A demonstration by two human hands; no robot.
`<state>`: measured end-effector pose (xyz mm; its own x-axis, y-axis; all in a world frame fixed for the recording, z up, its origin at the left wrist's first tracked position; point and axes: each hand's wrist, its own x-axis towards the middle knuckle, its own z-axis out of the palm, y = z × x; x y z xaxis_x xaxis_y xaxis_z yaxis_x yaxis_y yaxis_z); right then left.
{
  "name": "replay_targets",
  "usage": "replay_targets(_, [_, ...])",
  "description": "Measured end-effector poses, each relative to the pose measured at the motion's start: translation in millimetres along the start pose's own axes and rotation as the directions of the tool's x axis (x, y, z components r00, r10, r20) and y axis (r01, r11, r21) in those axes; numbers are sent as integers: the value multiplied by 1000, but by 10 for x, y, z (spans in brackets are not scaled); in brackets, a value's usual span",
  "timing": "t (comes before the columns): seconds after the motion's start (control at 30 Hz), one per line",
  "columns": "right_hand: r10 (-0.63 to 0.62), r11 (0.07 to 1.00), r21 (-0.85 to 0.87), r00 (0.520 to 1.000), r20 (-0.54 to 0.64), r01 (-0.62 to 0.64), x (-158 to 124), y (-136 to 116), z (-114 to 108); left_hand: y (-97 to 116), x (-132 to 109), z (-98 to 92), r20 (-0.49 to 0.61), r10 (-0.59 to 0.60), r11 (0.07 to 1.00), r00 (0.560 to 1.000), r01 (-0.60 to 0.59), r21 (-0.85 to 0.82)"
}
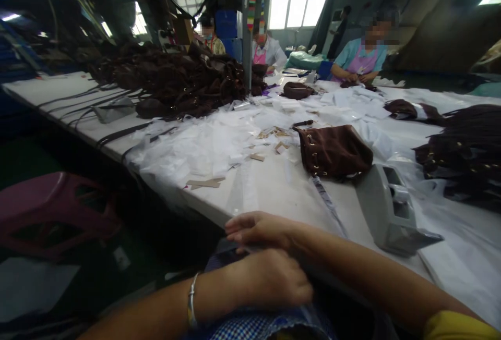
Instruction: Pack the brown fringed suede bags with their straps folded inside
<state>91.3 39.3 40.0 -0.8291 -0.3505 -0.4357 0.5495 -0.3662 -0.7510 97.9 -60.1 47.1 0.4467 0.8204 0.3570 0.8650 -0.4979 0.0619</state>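
Note:
My left hand (276, 279), with a bangle on its wrist, is curled closed close to my body above a blue checked cloth (250, 325). What its fingers hold, if anything, is hidden. Crossing just beyond it, my right hand (260, 229) reaches left past the table edge, its fingers stretched out and nothing visible in them. A brown drawstring bag (334, 151) with metal eyelets lies on its side on the white table (279, 199). To its right stands a grey dispenser-like device (395, 212).
White wrapping sheets (203, 142) and cardboard strips (206, 182) litter the table. Piles of brown bags (183, 76) lie at the left, more dark brown pieces (467, 147) at the right. A pink stool (55, 209) stands lower left. Several people, one in a teal shirt (358, 58), are across the table.

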Motion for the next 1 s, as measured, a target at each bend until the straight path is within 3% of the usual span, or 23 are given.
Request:
replay_targets(0.1, [-144,982,129,988,47,137,47,-38,92,224,-208,-214,-103,-174,955,979,143,-259])
replay_targets(0.13, [-212,968,147,976,51,203,33,-67,116,308,-324,-281,-138,-287,894,948,213,-394])
replay_targets(0.17, [-284,949,161,958,51,272,4,-98,135,391,-455,-335,-164,-445,787,880,296,-541])
replay_targets(0.2, [-349,926,171,935,54,336,-38,-125,151,466,-592,-371,-203,-654,624,728,369,-689])
replay_targets(0.23, [-404,904,177,913,59,389,-90,-144,165,526,-725,-389,-162,-848,390,504,388,-835])
replay_targets(0.27, [-444,887,176,893,71,427,-151,-152,180,566,-848,-392,-32,-965,115,259,313,-943])
replay_targets(0.3, [-466,878,171,880,92,447,-217,-150,197,581,-956,-383,154,-986,-142,67,153,-978])
replay_targets(0.33, [-474,877,162,872,122,453,-286,-138,217,569,-1048,-370,344,-939,-343,-28,-43,-938])
replay_targets(0.37, [-465,883,148,870,162,445,-357,-118,241,532,-1128,-359,486,-873,-465,-44,-225,-856])
replay_targets(0.4, [-443,896,124,872,207,426,-427,-92,265,472,-1198,-356,561,-827,-512,-33,-368,-777])
replay_targets(0.43, [-417,908,88,874,249,409,-493,-63,289,393,-1264,-367,578,-815,-493,-48,-468,-734])
replay_targets(0.47, [-393,916,41,875,284,398,-554,-33,308,299,-1327,-395,556,-824,-422,-113,-532,-734])
replay_targets(0.57, [-372,881,-167,866,333,443,-674,61,322,-30,-1481,-584,377,-815,-94,-439,-542,-835])
replay_targets(0.6, [-399,838,-252,859,320,483,-685,95,309,-145,-1504,-675,295,-809,7,-509,-510,-860])
replay_targets(0.63, [-435,783,-343,851,295,519,-679,128,290,-260,-1503,-771,199,-822,92,-533,-469,-879])
replay_targets(0.67, [-478,717,-436,839,260,543,-657,161,264,-375,-1474,-867,93,-851,153,-517,-414,-897])
replay_targets(0.7, [-521,652,-522,825,220,551,-621,189,235,-491,-1418,-954,-16,-890,188,-457,-334,-923])
replay_targets(0.73, [-558,594,-592,809,184,545,-576,210,203,-610,-1338,-1026,-111,-929,200,-353,-226,-953])
replay_targets(0.8, [-602,512,-691,787,135,510,-484,207,130,-859,-1129,-1107,-179,-981,175,-71,66,-982])
replay_targets(0.87, [-660,418,-775,745,100,474,-433,126,31,-1115,-902,-1095,-98,-978,162,186,370,-915])
replay_targets(0.9, [-709,358,-819,701,75,449,-434,56,-35,-1241,-794,-1060,-32,-958,174,284,493,-852])
replay_targets(1.0, [-875,164,-939,484,3,303,-545,-225,-315,-1570,-518,-890,134,-854,332,503,724,-605])
